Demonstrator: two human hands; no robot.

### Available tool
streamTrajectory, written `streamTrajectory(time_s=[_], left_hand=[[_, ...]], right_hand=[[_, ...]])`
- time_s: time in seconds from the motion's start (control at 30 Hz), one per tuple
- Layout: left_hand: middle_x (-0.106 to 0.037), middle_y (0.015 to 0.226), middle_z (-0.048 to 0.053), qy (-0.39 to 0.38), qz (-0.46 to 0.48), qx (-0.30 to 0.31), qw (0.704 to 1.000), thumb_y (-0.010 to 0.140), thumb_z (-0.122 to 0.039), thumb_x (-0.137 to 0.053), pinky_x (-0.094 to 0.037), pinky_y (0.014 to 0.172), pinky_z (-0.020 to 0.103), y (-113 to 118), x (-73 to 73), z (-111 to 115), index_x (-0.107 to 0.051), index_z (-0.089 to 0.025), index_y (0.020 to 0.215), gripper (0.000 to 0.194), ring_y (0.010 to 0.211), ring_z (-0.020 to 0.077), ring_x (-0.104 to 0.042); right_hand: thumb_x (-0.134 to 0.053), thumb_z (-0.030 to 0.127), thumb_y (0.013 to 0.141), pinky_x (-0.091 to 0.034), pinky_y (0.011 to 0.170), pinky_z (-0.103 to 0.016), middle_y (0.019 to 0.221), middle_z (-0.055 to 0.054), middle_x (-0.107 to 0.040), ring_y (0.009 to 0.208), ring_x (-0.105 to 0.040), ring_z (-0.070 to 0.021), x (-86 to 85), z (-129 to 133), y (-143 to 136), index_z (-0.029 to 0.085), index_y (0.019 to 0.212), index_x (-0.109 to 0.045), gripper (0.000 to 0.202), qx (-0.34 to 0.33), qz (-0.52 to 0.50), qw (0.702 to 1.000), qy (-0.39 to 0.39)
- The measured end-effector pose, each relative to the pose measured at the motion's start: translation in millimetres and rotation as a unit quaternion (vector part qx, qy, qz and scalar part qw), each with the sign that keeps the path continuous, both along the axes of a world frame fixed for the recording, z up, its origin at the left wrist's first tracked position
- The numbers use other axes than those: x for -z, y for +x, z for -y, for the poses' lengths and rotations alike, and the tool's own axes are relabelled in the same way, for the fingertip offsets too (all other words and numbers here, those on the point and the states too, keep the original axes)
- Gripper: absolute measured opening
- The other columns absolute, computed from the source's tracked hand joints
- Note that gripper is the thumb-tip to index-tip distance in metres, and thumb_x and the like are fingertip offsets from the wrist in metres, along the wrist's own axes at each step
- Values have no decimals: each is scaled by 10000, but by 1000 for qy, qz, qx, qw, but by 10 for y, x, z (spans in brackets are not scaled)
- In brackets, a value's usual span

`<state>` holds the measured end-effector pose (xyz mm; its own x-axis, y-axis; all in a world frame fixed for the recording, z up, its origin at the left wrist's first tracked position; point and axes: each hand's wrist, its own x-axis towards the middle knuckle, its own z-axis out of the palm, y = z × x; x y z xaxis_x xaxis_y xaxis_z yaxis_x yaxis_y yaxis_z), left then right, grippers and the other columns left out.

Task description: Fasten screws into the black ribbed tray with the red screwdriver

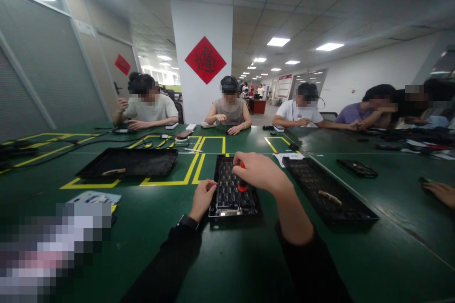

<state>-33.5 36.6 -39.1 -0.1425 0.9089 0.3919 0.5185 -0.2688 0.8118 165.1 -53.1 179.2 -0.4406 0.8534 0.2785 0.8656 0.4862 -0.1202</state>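
Note:
A black rectangular casing [226, 189] with rows of small compartments lies on the green table in front of me. My right hand [259, 172] is closed around a red and black screwdriver [242, 184], held upright over the casing's right part. Its shaft points down to the near end, beside a small pale strip [229, 212]. My left hand [204, 197] is at the casing's left edge, its fingers bent together against the rim. Whether those fingers pinch anything small is hidden.
A wide black tray [142, 163] lies left, a long black tray [330, 194] right, and a small black part [357, 168] beyond it. Cables [81, 144] run across the far left. Several people sit opposite; another person's hand [441, 192] rests at the right.

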Motion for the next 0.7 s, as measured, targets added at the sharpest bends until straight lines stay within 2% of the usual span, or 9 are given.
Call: streamTrajectory(time_s=[0.07, 0.17, 0.3, 0.4, 0.5, 0.6, 0.7], left_hand=[[-613, 866, 42, -2, 1, -2, 1000, 753, -289, -511, -437, 748, 299, -1, -2, -4, -635, -184, 793, 168, 811, 163, -552], [-613, 853, 40, -3, 1, -3, 1000, 748, -281, -520, -437, 752, 300, 1, -7, -4, -636, -184, 795, 158, 802, 161, -553], [-615, 833, 35, -6, 10, -6, 1000, 741, -272, -532, -440, 740, 294, 1, -4, -7, -637, -182, 787, 146, 775, 152, -555], [-613, 823, 34, -9, 8, -6, 1000, 744, -268, -529, -439, 729, 291, 0, 2, -13, -639, -179, 789, 148, 762, 150, -553], [-609, 824, 34, -2, -5, -9, 1000, 748, -256, -521, -434, 737, 292, 2, 0, -10, -640, -181, 793, 148, 781, 153, -549], [-607, 827, 34, 0, -12, -12, 1000, 749, -249, -518, -429, 743, 292, 6, -11, 0, -638, -181, 793, 146, 789, 153, -546], [-606, 824, 34, -1, -8, -11, 1000, 748, -242, -518, -427, 738, 289, 7, -17, 4, -636, -180, 795, 141, 787, 153, -545]], right_hand=[[-450, 325, 810, -349, 653, -256, 939, -39, -661, 805, -586, -194, -16, 10, 33, 229, 963, -584, 225, -18, -2, 1000, -21], [-456, 365, 818, -366, 665, -255, 954, -51, -661, 819, -591, -198, -23, 20, 47, 218, 986, -579, 255, -7, -14, 999, -36], [-315, 485, 886, -381, 666, -269, 930, -86, -657, 813, -599, -208, 0, -8, 21, 188, 955, -581, 404, 40, -25, 999, -21], [-328, 370, 895, -376, 689, -278, 940, -81, -651, 824, -598, -207, 16, -42, 17, 187, 947, -576, 313, 43, -5, 999, 5], [-427, 286, 833, -370, 704, -264, 985, -69, -632, 840, -590, -193, 24, -59, 24, 191, 952, -570, 208, 8, 1, 1000, 10], [-452, 358, 827, -370, 695, -259, 981, -68, -629, 822, -585, -188, 32, -60, 13, 194, 975, -563, 248, -8, -11, 1000, 4], [-348, 455, 876, -362, 652, -261, 915, -74, -645, 792, -585, -195, 36, -53, -22, 189, 938, -579, 357, 15, -20, 1000, 11]])
